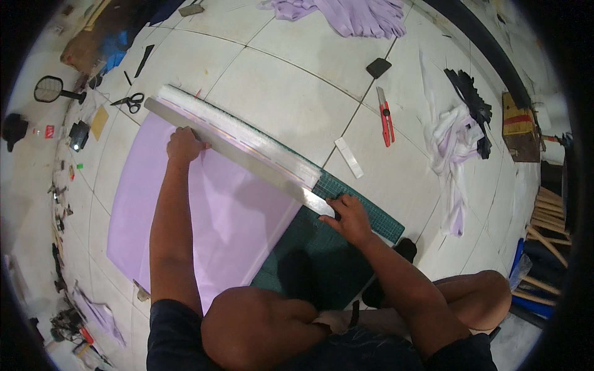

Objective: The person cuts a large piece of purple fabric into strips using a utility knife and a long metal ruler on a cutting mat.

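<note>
Floor of pale tiles (297, 59), seen from above; edges bent and lost in black at the rim of the view. Lilac cloth (139, 191), one large sheet, spread on the floor and partly over a dark green mat (346, 266); its near edge hidden behind the left forearm and a bare knee. Metal bar (241, 159), long and flat, laid slantwise along the cloth's far edge, right end over the mat; any markings too faint to read. White bundle (241, 134), lengthwise just beyond the bar; material hard to make out. Left hand (185, 146), at the bar's near edge towards its far end, fingers bent, thumb apart; tips partly hidden, so whether they pinch or only press cannot be told. Right hand (349, 217), at the bar's other end, thumb and fingers pinching it from either side. Scissors (131, 102), black, just beyond the bar's far end. Knife (386, 120), red-handled, on bare tile. White strip (348, 157), near the mat. Lilac cloth pile (359, 15), cut off at the top. Scraps (455, 139), white and lilac, tangled with black strips (473, 105). Small items along the left wall, mostly too blurred to name.
</note>
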The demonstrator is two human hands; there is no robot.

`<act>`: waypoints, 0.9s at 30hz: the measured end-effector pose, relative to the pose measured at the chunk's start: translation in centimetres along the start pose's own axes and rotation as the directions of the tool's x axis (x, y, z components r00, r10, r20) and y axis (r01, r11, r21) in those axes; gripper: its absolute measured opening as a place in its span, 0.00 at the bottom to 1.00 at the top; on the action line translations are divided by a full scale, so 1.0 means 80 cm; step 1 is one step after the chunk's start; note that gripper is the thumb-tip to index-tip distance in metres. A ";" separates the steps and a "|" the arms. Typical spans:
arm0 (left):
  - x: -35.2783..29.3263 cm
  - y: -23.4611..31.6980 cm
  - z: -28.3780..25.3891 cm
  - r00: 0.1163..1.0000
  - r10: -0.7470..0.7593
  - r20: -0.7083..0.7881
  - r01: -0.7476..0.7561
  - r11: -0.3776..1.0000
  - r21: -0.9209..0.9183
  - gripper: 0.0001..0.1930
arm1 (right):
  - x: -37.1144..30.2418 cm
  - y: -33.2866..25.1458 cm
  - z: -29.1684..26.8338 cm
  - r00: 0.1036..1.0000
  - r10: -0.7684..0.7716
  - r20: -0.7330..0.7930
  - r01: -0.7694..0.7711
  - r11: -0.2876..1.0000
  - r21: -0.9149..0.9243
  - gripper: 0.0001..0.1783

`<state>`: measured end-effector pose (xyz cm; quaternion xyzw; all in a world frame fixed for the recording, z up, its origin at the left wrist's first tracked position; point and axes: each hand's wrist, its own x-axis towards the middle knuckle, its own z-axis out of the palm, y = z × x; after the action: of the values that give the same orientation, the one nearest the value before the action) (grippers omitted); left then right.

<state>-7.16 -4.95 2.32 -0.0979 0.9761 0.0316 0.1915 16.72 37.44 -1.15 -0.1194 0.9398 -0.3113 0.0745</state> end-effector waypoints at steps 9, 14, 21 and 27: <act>-0.141 0.032 0.118 0.846 0.216 -0.487 -0.349 0.915 -0.201 0.34 | 0.092 -0.024 -0.009 0.985 0.074 -0.153 -0.062 0.994 0.085 0.22; -0.321 0.094 0.161 0.923 0.346 -0.167 -0.376 0.903 -0.207 0.37 | 0.131 -0.024 0.010 0.992 0.127 -0.014 -0.125 0.989 0.080 0.21; -0.354 0.101 0.213 0.930 0.346 -0.125 -0.365 0.910 -0.198 0.38 | 0.139 -0.020 0.017 0.991 0.125 0.050 -0.130 0.985 0.115 0.18; -0.353 0.105 0.213 0.931 0.351 -0.099 -0.362 0.923 -0.128 0.34 | 0.133 -0.015 0.017 0.993 0.119 0.005 -0.118 0.976 0.185 0.15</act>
<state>23.00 10.01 -2.49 0.0665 0.9792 0.1326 0.1385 7.00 32.85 -2.21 -0.0547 0.9125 -0.3927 0.1006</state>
